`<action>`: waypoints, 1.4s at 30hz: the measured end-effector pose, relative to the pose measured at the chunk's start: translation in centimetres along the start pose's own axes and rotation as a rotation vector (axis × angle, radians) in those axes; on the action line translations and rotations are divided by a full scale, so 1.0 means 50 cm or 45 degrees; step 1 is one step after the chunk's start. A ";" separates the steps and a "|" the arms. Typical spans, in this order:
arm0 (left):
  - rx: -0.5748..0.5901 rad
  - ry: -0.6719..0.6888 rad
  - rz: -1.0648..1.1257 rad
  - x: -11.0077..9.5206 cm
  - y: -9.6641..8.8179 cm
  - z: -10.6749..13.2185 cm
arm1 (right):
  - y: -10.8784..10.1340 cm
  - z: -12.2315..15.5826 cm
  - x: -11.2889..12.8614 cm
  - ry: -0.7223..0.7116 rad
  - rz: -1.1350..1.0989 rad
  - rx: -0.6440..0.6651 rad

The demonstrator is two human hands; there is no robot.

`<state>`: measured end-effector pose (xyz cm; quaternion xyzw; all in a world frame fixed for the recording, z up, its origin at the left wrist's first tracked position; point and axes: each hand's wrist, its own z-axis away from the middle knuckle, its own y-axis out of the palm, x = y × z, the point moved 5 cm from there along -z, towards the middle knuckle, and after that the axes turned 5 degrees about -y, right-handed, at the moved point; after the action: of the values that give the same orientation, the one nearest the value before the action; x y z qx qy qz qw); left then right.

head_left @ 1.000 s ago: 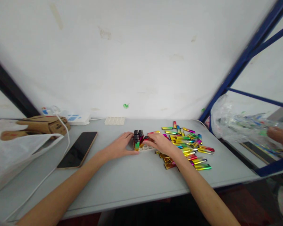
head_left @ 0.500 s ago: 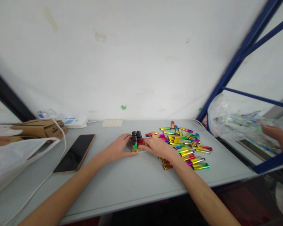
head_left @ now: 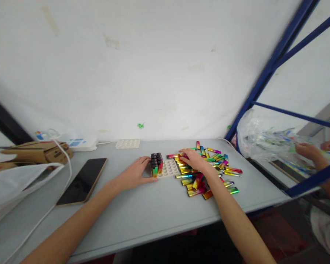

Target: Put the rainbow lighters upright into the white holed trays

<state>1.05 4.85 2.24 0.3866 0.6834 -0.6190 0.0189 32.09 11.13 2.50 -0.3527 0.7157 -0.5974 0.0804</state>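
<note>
- Head view: pale grey table [head_left: 143,212] runs up to a white wall, with a blue metal frame [head_left: 266,73] rising at the right edge.
- Near the table's middle lies a white dimpled tray [head_left: 169,168]; a small block of lighters [head_left: 156,165] stands upright in its left end, black tops up.
- The left hand [head_left: 134,174] lies on the table against the left side of that block, fingers loosely spread and thumb near the tray's front edge; it grips nothing that can be seen.
- The right hand [head_left: 194,160] rests palm down on the loose pile of lighters [head_left: 209,172], just right of the tray, fingers curled over the far end of the pile; whether it has closed on one cannot be told.
- A second dimpled tray [head_left: 128,143] sits back by the wall, well apart from the hands.
- On the left are a dark phone [head_left: 82,181], a cardboard box [head_left: 35,151], a white plastic bag [head_left: 13,187] and a white power strip [head_left: 77,143].
- Beyond the frame on the right, another person's hand [head_left: 308,151] touches a clear plastic bag [head_left: 264,141].
</note>
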 end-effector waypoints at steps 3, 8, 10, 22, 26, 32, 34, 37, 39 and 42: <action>-0.013 -0.001 0.010 0.000 -0.002 0.001 | -0.020 0.003 -0.017 -0.018 -0.019 -0.100; -0.002 -0.003 0.004 0.002 -0.002 0.001 | -0.080 0.006 -0.078 0.136 0.099 -0.472; -0.002 0.006 0.009 0.002 -0.001 0.001 | -0.079 0.004 -0.091 0.173 0.124 -0.471; -0.021 0.029 0.015 0.005 0.001 0.002 | -0.035 -0.004 -0.082 0.307 0.265 -0.062; -0.029 0.025 0.020 0.010 0.004 0.001 | -0.052 -0.006 -0.061 0.290 0.259 -0.157; -0.019 0.024 0.012 0.011 0.005 0.001 | -0.095 0.001 -0.002 0.291 -0.161 -0.574; -0.021 0.032 0.019 0.008 0.002 0.002 | -0.095 0.001 0.020 0.271 -0.310 -0.683; -0.031 0.051 0.030 0.003 0.000 0.003 | -0.075 -0.007 0.048 0.278 -0.608 -0.721; -0.026 0.049 0.025 0.003 0.001 0.003 | -0.058 -0.015 0.068 0.283 -0.795 -0.682; -0.031 0.037 0.021 0.007 0.004 0.002 | -0.045 -0.019 0.101 0.246 -0.972 -0.611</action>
<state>0.85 4.95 1.89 0.4009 0.6878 -0.6048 0.0187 28.78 8.77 6.34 -0.5422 0.6570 -0.4317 -0.2965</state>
